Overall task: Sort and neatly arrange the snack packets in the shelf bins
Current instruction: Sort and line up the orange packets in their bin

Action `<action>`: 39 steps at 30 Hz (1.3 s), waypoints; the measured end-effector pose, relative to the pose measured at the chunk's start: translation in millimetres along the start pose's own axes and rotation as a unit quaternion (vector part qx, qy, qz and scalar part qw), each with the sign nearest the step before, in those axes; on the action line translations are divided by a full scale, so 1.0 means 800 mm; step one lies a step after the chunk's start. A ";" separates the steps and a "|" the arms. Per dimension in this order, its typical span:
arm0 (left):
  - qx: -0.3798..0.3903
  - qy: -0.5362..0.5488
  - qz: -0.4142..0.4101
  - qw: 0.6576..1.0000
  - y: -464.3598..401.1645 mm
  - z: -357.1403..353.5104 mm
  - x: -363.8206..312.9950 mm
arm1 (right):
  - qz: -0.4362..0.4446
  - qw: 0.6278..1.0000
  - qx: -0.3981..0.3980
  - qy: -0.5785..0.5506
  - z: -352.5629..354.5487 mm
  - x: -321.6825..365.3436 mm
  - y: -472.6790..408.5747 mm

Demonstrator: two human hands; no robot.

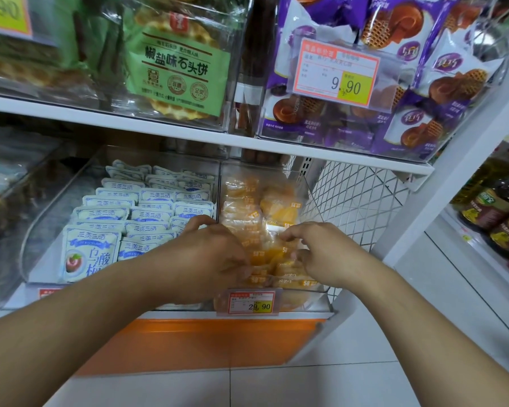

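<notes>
On the lower shelf a clear bin (312, 183) holds several clear packets of orange snacks (279, 207). Both my hands reach into its front part. My left hand (215, 251) has its fingers curled down onto the orange packets at the bin's left side and pinches one near the front. My right hand (321, 251) pinches the top edge of a clear orange packet (272, 249) between thumb and fingers. To the left, another clear bin (41, 218) holds several white-and-blue packets (150, 214) standing in neat rows.
A price tag reading 29.90 (249, 302) hangs on the orange bin's front. The upper shelf (188, 129) carries bins of green-labelled waffle biscuits (177, 63) and purple packets (423, 83). A wire mesh panel (353, 198) closes the shelf's right side. Bottles (494, 210) stand far right.
</notes>
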State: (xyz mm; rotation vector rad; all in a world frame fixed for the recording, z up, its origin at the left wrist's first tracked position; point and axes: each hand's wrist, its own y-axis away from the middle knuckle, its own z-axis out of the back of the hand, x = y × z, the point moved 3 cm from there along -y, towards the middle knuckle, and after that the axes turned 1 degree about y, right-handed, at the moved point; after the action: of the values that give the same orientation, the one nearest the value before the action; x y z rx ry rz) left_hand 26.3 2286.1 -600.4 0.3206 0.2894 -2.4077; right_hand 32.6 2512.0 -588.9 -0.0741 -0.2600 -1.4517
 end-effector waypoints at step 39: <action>-0.029 0.029 -0.001 0.999 0.006 -0.001 0.002 | 0.042 0.996 -0.034 0.067 0.006 -0.012 0.014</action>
State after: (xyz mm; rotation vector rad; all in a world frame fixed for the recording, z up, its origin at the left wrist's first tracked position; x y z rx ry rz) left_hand 28.4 2282.0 -602.1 0.3637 0.3851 -2.3897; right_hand 42.2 2523.9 -585.3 -0.0425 -0.0958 -1.3760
